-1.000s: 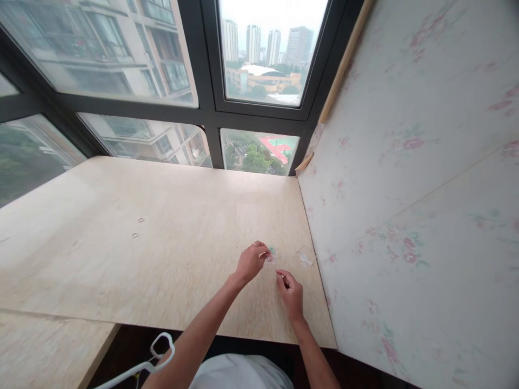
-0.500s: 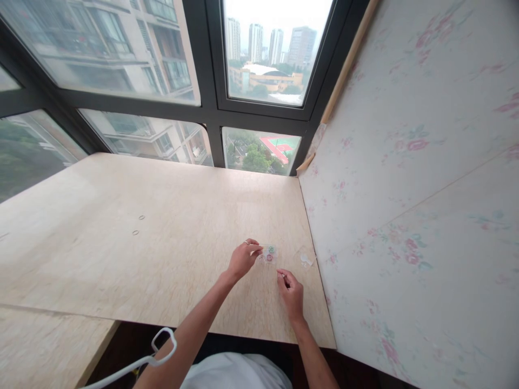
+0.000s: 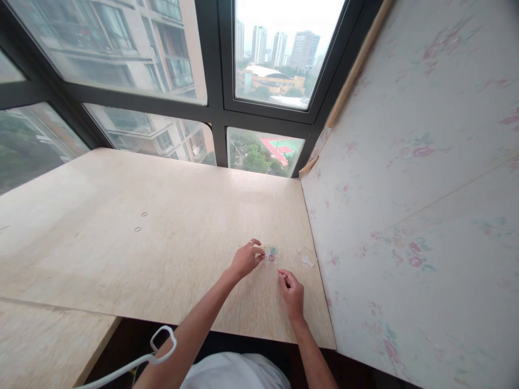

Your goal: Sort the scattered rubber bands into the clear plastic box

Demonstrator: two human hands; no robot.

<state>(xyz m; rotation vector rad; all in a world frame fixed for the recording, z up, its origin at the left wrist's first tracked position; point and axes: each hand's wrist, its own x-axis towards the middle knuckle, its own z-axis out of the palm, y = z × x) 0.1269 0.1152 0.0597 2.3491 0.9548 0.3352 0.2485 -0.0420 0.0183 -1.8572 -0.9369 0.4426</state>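
Note:
My left hand (image 3: 245,260) pinches the left edge of a small clear packet (image 3: 270,254) that shows green and red rings inside and lies on the pale wooden tabletop (image 3: 182,227). My right hand (image 3: 291,292) sits just below and right of the packet, fingers curled in a pinch on something tiny that I cannot make out. A second small clear piece of plastic (image 3: 305,260) lies to the right, close to the wall.
Two small rings (image 3: 140,221) lie on the tabletop at the left. A flowered wall panel (image 3: 405,189) rises along the table's right edge, and large windows (image 3: 194,81) stand behind. A white looped handle (image 3: 160,348) shows below the table's near edge.
My left hand has drawn back a little along the packet, so more of the packet shows. The right hand has stayed in place. The view has tilted slightly.

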